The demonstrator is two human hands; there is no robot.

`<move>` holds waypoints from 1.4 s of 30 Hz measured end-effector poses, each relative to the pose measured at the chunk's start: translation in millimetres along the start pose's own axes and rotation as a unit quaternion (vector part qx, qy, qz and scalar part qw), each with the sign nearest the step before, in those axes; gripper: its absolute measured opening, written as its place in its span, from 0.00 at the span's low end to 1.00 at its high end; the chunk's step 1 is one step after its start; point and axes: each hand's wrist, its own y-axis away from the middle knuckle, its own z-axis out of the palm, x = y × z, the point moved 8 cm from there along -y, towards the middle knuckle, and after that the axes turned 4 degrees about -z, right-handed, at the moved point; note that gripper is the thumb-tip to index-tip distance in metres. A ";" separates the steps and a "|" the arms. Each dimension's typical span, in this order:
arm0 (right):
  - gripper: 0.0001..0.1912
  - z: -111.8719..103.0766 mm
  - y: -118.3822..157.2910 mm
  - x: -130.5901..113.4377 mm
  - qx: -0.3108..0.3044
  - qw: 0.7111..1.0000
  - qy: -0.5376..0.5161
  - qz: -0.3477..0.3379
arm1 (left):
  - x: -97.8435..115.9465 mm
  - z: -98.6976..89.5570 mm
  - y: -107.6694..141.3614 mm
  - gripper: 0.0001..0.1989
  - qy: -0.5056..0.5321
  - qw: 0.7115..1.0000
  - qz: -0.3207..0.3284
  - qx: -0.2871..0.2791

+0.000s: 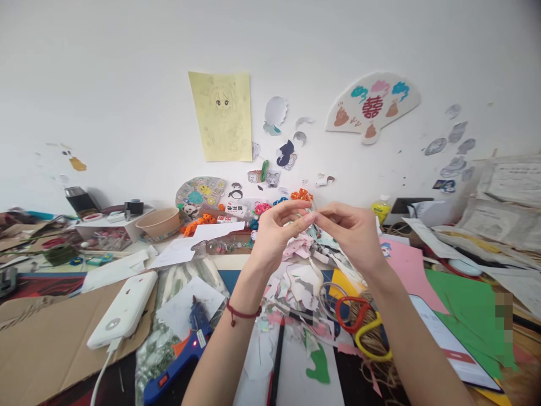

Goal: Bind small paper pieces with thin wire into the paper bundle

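Note:
My left hand (279,231) and my right hand (355,234) meet in front of me, raised above the cluttered desk. Thumb and fingers are pinched together on each, and the fingertips touch. Whatever lies between them is hidden or too small to make out. Beneath the hands spreads a heap of paper scraps (302,282) in white, pink and green. Scissors with red and yellow handles (374,338) lie below my right hand, beside a ball of brown twine (367,320). Left of my left forearm rests a blue hot glue gun (180,358) with a small red light lit.
A white power bank (124,310) with a cable lies on cardboard (46,344) at left. Further back stands a tan bowl (158,223). A black pencil (276,355) lies in front. Green paper (465,321) and a phone (452,344) are at right. Cutouts and a paper fan (393,115) hang on the wall.

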 end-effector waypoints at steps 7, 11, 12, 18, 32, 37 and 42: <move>0.06 -4.2 1.5 -12.6 0.033 0.994 0.081 -0.065 | -7.4 -1.9 2.4 0.14 0.017 0.996 0.001 0.093; 0.09 -4.1 1.1 -9.5 0.020 0.993 0.101 -0.055 | -1.9 -0.5 4.1 0.11 -0.063 0.992 0.043 0.105; 0.09 -4.5 0.9 -8.4 0.016 0.993 0.105 -0.051 | 0.7 -0.3 5.4 0.10 -0.090 0.987 0.063 0.115; 0.13 -5.8 -1.2 -3.2 -0.022 0.980 0.199 -0.019 | 10.6 11.3 16.3 0.05 -0.316 0.919 0.172 0.162; 0.09 -0.4 4.8 0.4 0.070 0.981 0.177 -0.038 | 6.3 4.8 8.3 0.05 -0.328 0.924 0.145 0.130; 0.14 4.1 6.9 38.2 0.085 0.989 -0.042 0.115 | 1.4 -1.0 1.7 0.06 -0.287 0.943 0.128 0.107; 0.15 5.3 9.2 52.2 0.099 0.976 -0.106 0.161 | -0.4 -1.5 1.2 0.07 -0.340 0.919 0.159 0.119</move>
